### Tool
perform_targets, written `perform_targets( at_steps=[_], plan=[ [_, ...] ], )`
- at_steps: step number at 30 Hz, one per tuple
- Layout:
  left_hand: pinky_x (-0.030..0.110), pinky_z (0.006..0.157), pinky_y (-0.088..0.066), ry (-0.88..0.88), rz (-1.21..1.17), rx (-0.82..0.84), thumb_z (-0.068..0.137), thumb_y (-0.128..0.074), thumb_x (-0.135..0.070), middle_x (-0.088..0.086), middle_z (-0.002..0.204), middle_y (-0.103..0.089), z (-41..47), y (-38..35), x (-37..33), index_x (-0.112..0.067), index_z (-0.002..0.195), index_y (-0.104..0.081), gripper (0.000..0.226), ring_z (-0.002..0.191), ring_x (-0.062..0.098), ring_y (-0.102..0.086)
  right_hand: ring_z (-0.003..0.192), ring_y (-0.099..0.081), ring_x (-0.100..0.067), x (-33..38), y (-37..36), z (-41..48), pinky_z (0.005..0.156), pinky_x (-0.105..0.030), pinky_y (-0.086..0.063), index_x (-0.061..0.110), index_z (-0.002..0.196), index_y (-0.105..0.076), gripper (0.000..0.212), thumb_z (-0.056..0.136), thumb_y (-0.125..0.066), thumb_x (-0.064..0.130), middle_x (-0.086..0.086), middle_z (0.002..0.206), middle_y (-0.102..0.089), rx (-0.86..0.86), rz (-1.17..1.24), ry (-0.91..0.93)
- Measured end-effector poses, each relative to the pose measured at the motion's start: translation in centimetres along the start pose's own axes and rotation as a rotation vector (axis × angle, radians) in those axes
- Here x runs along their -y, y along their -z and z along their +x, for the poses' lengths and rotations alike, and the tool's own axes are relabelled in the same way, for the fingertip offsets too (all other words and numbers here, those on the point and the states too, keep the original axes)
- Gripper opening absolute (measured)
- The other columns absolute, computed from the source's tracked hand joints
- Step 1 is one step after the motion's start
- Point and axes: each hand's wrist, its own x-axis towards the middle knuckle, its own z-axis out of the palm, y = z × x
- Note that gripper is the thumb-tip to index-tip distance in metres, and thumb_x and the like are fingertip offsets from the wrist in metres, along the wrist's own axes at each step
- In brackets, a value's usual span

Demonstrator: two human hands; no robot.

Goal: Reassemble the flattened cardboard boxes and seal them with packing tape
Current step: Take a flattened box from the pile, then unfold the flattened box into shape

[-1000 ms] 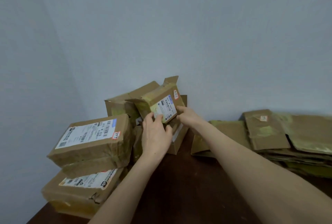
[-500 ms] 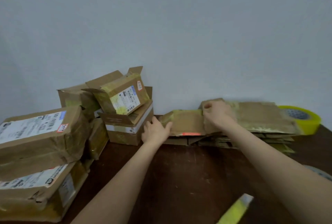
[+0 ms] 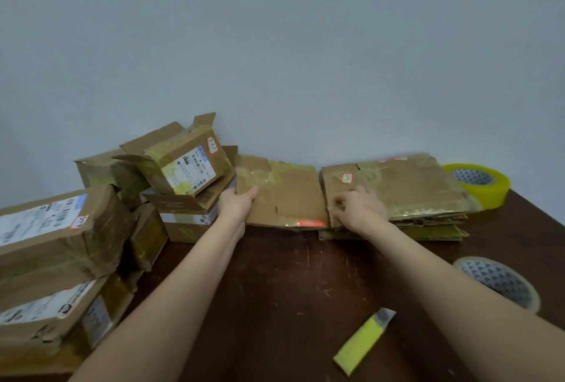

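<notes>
Fingers of the left hand lie straight on the flat brown cardboard sheet, right hand fingers curl over the brown cardboard stack edge; best to lift one sheet only.

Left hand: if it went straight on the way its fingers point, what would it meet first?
The left hand rests on the flattened box; going on, it would slide across that cardboard and likely reach the wall behind it. Depth there is unclear.
</notes>
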Motion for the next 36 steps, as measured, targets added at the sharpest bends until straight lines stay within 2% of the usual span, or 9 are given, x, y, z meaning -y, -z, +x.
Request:
perform_targets(
  at_steps=[4,7,11,13,16,19,23,27,36],
  plan=[
    [0.038,0.083,-0.053,-0.319,0.103,-0.085,0.092,-0.059,-0.030,0.002,0.112,-0.065,-3.3,4.0,-3.4,-0.013,0.121,-0.057,0.033,0.100,0.020,-0.063,0.137,-0.031,-0.028,0.1,0.3,-1.1,0.110,-0.040,-0.032,0.025,0.136,-0.051,0.041,0.099,-0.040,0.039,-0.004,0.147,-0.042,-0.108,0.112,0.034],
    [0.023,0.068,-0.050,-0.406,0.045,0.001,0.095,-0.056,-0.020,-0.004,0.101,-0.065,-6.7,7.0,-3.4,-0.019,0.112,-0.059,0.017,0.089,0.010,-0.062,0.132,-0.044,-0.023,2.3,2.2,-3.9,0.105,-0.033,-0.036,0.016,0.142,-0.044,0.052,0.098,-0.047,0.042,-0.003,0.143,-0.048,-0.201,0.720,0.078],
    [0.018,0.071,-0.051,-0.364,-0.086,0.171,0.095,-0.056,-0.022,0.001,0.115,-0.065,-10.2,9.9,0.4,-0.021,0.121,-0.054,0.026,0.097,0.007,-0.064,0.124,-0.053,-0.017,4.3,2.7,-9.2,0.100,-0.039,-0.048,0.019,0.137,-0.045,0.049,0.092,-0.064,0.025,0.000,0.139,-0.053,0.062,1.335,0.174],
    [0.019,0.079,-0.051,-0.359,-0.050,0.222,0.092,-0.058,-0.031,-0.002,0.128,-0.058,-11.6,10.7,2.1,-0.022,0.137,-0.043,0.048,0.108,0.005,-0.059,0.111,-0.060,-0.010,4.8,1.7,-11.9,0.087,-0.026,-0.053,0.026,0.126,-0.051,0.037,0.094,-0.059,0.009,0.003,0.123,-0.062,-0.022,1.328,0.218],
    [0.036,0.104,-0.043,-0.354,0.053,0.217,0.066,-0.075,-0.057,-0.006,0.146,-0.039,-13.4,11.1,3.3,-0.034,0.151,-0.015,0.107,0.129,0.012,-0.044,0.119,-0.051,-0.008,5.4,0.2,-15.8,0.097,-0.025,-0.044,0.022,0.137,-0.045,0.050,0.093,-0.060,0.007,0.011,0.121,-0.056,-0.180,1.253,0.247],
    [0.043,0.108,-0.039,-0.350,0.133,0.222,0.048,-0.082,-0.063,-0.006,0.151,-0.029,-15.0,11.3,4.0,-0.041,0.150,-0.005,0.129,0.134,0.015,-0.038,0.106,-0.057,-0.005,5.7,-1.0,-18.6,0.092,-0.024,-0.048,0.037,0.124,-0.047,0.048,0.090,-0.063,0.008,0.022,0.106,-0.057,-0.227,1.157,0.341],
    [0.025,0.083,-0.051,-0.276,0.052,0.291,0.061,-0.075,-0.054,0.000,0.129,-0.059,-16.7,11.6,4.0,-0.022,0.139,-0.043,0.090,0.108,0.011,-0.061,0.093,-0.058,0.007,5.5,-1.1,-20.1,0.076,-0.011,-0.046,0.036,0.132,-0.046,0.051,0.089,-0.067,0.019,0.015,0.108,-0.056,-0.160,1.108,0.331],
    [0.036,0.089,-0.053,0.034,-0.163,0.320,0.080,-0.067,-0.050,0.005,0.103,-0.073,-16.8,12.4,2.0,-0.017,0.111,-0.065,0.045,0.096,0.021,-0.069,0.115,-0.056,-0.016,4.3,-0.4,-19.3,0.099,-0.038,-0.047,0.039,0.136,-0.046,0.063,0.079,-0.071,0.049,0.004,0.131,-0.050,0.118,1.149,0.206],
    [0.045,0.066,-0.054,0.379,-0.183,0.349,0.089,-0.049,-0.056,0.016,0.095,-0.065,-16.7,12.1,-0.9,-0.015,0.104,-0.056,0.045,0.090,0.031,-0.063,0.088,-0.071,-0.017,3.8,1.1,-18.6,0.075,-0.032,-0.056,0.027,0.124,-0.058,0.038,0.091,-0.056,0.045,0.001,0.100,-0.073,0.423,1.440,0.193]
  ],
)
